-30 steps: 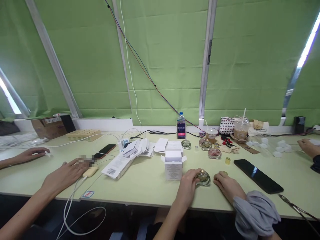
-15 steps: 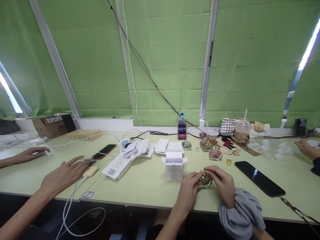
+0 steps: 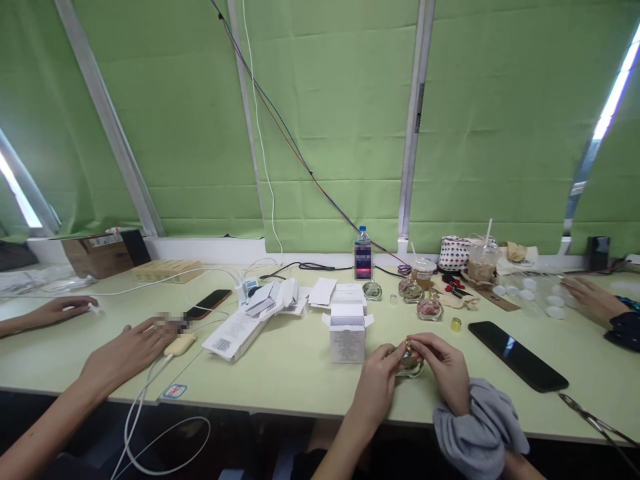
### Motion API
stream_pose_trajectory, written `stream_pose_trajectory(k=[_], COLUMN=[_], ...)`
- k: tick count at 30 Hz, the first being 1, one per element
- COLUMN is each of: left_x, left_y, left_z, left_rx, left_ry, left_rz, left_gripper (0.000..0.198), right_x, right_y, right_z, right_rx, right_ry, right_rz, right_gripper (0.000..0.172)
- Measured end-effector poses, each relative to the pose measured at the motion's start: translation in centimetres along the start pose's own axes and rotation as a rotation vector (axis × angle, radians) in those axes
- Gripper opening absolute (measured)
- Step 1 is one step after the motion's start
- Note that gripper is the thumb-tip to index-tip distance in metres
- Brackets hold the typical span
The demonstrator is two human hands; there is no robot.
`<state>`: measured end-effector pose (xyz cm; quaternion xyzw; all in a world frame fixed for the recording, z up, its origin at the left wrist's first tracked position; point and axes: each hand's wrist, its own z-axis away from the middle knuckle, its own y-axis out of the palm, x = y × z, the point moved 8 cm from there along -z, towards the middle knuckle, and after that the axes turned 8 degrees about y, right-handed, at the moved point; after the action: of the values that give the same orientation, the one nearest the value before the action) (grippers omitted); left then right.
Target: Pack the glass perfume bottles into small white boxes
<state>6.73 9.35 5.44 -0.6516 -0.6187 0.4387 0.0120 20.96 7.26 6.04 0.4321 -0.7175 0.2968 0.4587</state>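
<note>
A small, round clear-glass perfume bottle (image 3: 411,371) stands on the table near its front edge, partly hidden by fingers. My left hand (image 3: 377,381) is closed on its left side, thumb and fingertips up by the gold neck. From the right, my right hand (image 3: 443,367) pinches the gold top of the same bottle; what exactly lies under those fingertips is too small to tell. A loose gold cap (image 3: 456,325) sits behind my right hand. Just left of the bottle stands an opened white box (image 3: 347,343) with its flaps up.
More glass bottles (image 3: 430,309) stand behind. Flattened white cartons (image 3: 235,337) lie left, a black phone (image 3: 517,355) and metal forceps (image 3: 590,417) right. Another person's hand (image 3: 125,350) rests at the left by a cable; a co-worker's hand (image 3: 595,300) is among white caps (image 3: 555,301).
My hands stay on the bottle, with only a slight shift of the fingers at its top. At the far right, the co-worker's hand has moved left toward the white caps.
</note>
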Motion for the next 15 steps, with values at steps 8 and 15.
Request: stream_pose_trajectory(k=[8, 15], left_x=[0.4, 0.1], left_y=[0.1, 0.0], left_z=[0.0, -0.1], left_rx=[-0.005, -0.018], left_ry=[0.013, 0.019], left_rz=[-0.021, 0.005], left_gripper=[0.057, 0.057], right_x=[0.4, 1.7], right_y=[0.1, 0.4], right_z=[0.4, 0.8], right_rx=[0.032, 0.063], right_ry=[-0.124, -0.252], right_rz=[0.135, 0.258], right_gripper=[0.019, 0.017])
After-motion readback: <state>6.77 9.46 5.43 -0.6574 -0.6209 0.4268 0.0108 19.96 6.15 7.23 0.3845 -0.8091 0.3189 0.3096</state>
